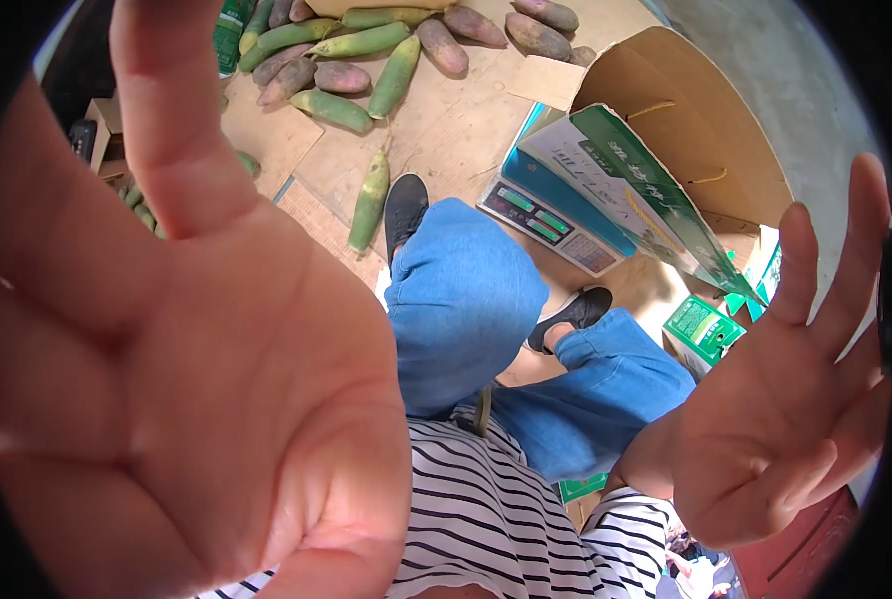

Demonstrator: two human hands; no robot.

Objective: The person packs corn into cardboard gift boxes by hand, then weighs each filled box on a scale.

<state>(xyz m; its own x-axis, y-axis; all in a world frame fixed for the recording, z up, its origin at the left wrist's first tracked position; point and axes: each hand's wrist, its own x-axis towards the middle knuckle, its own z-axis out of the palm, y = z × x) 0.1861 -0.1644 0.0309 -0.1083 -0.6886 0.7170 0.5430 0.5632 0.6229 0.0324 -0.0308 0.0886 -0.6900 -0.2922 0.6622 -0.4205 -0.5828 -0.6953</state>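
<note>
My left hand is held up very close to the camera, palm towards me, with its fingers spread and partly cut off by the frame edge. On the right, my right hand is raised too, palm showing and fingers apart. Neither hand holds anything. Beyond my left hand, a single green radish lies on the floor beside my shoe. A digital scale stands past my knees, with an open green-and-white cardboard box on or against it; their contact is hard to make out.
Several green radishes and purplish radishes lie on cardboard at the top. A small green box is near my right hand. My jeans-covered legs and dark shoes fill the middle.
</note>
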